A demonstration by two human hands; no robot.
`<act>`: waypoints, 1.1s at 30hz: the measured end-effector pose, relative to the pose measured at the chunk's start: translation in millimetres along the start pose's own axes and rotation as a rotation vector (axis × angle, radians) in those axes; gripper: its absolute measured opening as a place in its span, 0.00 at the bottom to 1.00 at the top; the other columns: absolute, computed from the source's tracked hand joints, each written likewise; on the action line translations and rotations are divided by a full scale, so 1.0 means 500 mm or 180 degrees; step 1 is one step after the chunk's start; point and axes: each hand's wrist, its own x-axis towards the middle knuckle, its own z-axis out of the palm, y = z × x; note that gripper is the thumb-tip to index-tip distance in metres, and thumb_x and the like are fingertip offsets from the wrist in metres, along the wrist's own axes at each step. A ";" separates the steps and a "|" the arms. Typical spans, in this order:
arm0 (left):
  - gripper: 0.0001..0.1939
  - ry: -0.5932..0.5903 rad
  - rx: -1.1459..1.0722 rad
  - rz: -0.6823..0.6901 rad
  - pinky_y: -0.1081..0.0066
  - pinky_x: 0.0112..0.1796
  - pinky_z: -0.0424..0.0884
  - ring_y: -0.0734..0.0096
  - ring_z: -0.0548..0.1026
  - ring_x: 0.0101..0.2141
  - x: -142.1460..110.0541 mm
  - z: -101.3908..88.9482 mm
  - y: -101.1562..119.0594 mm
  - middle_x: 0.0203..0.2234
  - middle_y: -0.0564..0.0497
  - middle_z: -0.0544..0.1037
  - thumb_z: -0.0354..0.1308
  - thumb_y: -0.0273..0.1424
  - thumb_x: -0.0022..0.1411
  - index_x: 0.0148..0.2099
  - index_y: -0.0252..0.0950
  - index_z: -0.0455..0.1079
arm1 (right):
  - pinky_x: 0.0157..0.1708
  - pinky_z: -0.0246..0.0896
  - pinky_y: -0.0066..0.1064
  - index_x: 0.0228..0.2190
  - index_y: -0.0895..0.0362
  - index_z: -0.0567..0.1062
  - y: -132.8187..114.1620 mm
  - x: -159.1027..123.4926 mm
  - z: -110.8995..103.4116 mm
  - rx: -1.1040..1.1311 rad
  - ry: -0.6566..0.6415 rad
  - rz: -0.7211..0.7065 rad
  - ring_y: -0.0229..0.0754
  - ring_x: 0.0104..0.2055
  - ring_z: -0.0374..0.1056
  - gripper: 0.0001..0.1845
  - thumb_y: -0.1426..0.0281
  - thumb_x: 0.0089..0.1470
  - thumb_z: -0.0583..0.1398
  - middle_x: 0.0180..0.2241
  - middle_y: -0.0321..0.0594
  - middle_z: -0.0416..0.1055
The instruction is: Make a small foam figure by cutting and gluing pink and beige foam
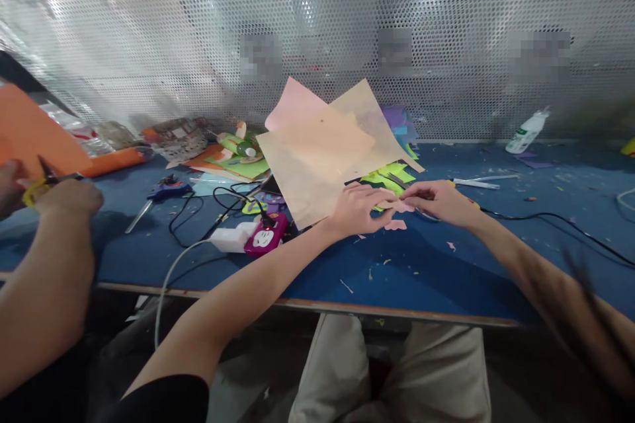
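Observation:
Both hands meet over the blue table, just in front of large paper sheets. My left hand (362, 208) pinches a small pink paper piece (403, 206) between thumb and fingers. From the other side, my right hand (439, 201) has its fingertips closed on the same piece. Another pink paper scrap (395, 225) lies on the table right below them. Behind my left hand rests a big cream paper sheet (292, 178), with a pink sheet (297, 102) partly under it. Bright yellow-green paper pieces (397, 172) lie behind my fingers.
At left, a co-worker's hand (69, 198) holds yellow-handled scissors by an orange sheet (40, 125). A blue glue gun (169, 192) and a magenta power adapter (268, 236) with cables lie left. A white bottle (528, 131) stands tilted at back right, before a perforated metal screen (337, 13).

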 end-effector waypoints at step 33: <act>0.13 -0.1485 -0.0738 -0.1250 0.70 0.31 0.65 0.72 0.73 0.27 0.001 0.016 -0.008 0.28 0.49 0.80 0.54 0.36 0.63 0.35 0.37 0.78 | 0.28 0.71 0.33 0.41 0.51 0.61 -0.006 -0.018 0.028 -0.0309 -0.0531 0.0420 0.42 0.26 0.75 0.15 0.59 0.60 0.61 0.27 0.36 0.78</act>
